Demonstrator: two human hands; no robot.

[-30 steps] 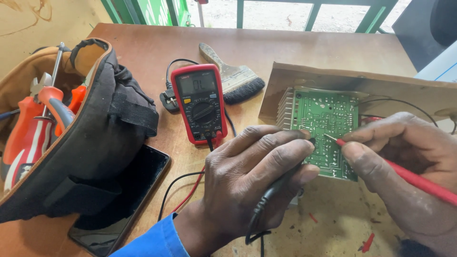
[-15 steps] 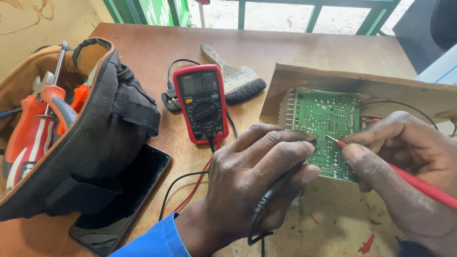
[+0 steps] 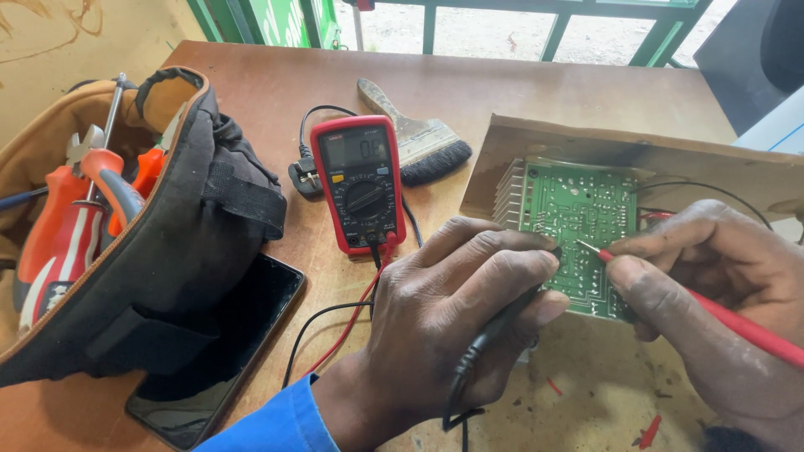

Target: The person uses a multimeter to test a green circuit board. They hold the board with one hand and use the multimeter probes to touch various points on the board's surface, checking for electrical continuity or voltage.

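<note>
Both hands are gripping probes: the left hand is pinching the black probe between thumb and curled fingers, and the right hand is closing finger and thumb on the red probe. Now the scene, biggest first. The wooden table is carrying everything. On its left side the dark tool bag is gaping open, showing orange-handled pliers and a screwdriver poking out of it. Just under the bag's edge a black phone is lying flat, screen up. Over on the right a brown board panel is sitting under the work, and the green circuit board is lying on it, solder side up, with a finned heat sink along its left edge. Both probe tips are meeting the green board near its middle, close to one another. Between bag and board the red multimeter is lying face up, its display lit, red and black leads trailing from its lower end toward the left wrist. Behind it a paintbrush is resting, bristles toward the board, and a black plug is sitting just beside the meter.
</note>
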